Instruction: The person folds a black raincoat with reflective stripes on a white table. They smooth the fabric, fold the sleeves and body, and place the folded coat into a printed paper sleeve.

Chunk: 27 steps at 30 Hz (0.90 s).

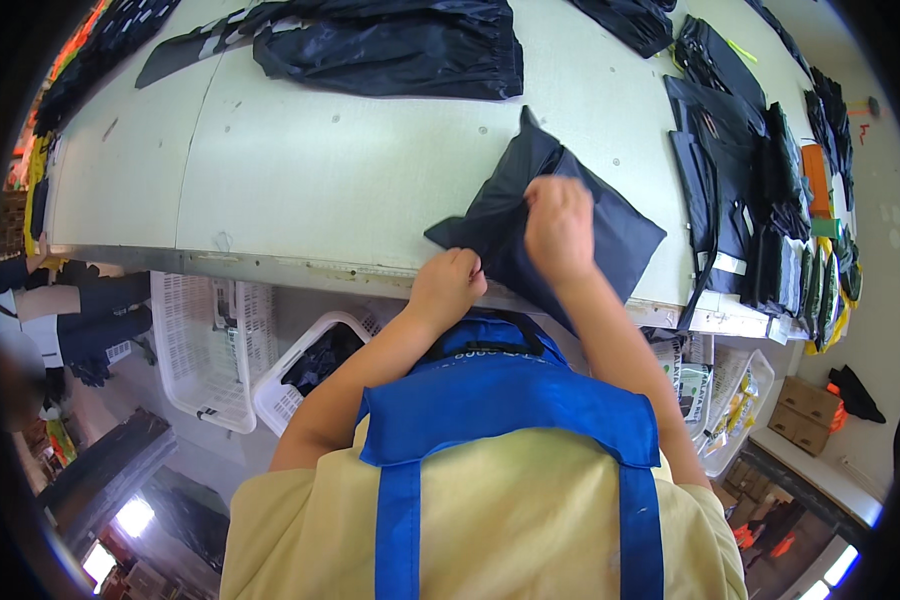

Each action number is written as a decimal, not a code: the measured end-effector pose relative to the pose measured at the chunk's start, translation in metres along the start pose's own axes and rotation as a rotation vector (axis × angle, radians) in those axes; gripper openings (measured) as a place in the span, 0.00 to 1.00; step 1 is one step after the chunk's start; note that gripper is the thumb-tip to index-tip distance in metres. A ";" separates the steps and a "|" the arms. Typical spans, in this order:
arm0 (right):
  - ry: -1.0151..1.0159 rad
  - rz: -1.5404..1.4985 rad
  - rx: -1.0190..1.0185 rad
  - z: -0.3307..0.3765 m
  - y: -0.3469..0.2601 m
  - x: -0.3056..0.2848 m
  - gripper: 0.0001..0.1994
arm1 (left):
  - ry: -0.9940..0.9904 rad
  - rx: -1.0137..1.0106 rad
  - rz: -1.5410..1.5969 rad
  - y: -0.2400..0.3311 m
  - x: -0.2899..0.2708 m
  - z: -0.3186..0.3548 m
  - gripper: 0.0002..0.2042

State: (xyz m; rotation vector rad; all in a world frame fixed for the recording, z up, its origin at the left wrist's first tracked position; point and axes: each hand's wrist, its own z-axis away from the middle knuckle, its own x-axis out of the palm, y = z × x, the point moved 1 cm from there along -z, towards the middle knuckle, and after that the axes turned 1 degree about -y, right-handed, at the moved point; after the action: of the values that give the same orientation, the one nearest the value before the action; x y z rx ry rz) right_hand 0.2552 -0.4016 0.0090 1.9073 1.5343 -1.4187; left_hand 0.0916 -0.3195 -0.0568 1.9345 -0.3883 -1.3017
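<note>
A dark, pouch-like cloth piece [605, 225] with pointed corners lies at the near edge of the table, partly hanging over it. My left hand [446, 288] is closed on its near-left edge, fingers pinched together. Over its middle, my right hand [560, 228] grips the cloth beside a raised fold or opening, slightly smeared by motion. What exactly the fingertips hold is hidden.
Black garments [390, 50] lie along the far side of the pale table [300, 170]. Stacked dark clothing [725, 190] fills the right end. Below the edge stand white plastic baskets [205, 350]. Another person [45, 310] is at the far left.
</note>
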 end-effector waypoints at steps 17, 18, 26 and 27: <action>-0.377 0.418 0.491 0.063 0.084 -0.036 0.32 | -0.276 0.359 -0.334 0.026 0.036 -0.115 0.35; -0.380 0.415 0.497 0.062 0.086 -0.034 0.32 | -0.288 0.350 -0.337 0.022 0.039 -0.118 0.35; -0.344 0.374 0.593 0.059 0.097 -0.015 0.32 | -0.332 0.333 -0.360 0.015 0.051 -0.135 0.36; -0.323 0.356 0.590 0.060 0.100 -0.018 0.32 | -0.340 0.338 -0.339 0.018 0.053 -0.138 0.36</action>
State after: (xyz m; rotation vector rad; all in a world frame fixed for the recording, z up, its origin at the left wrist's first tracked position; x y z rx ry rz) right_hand 0.3130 -0.4940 -0.0360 1.9776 0.6261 -2.0186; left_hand 0.2400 -0.3059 -0.0519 2.1195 -0.4876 -1.9002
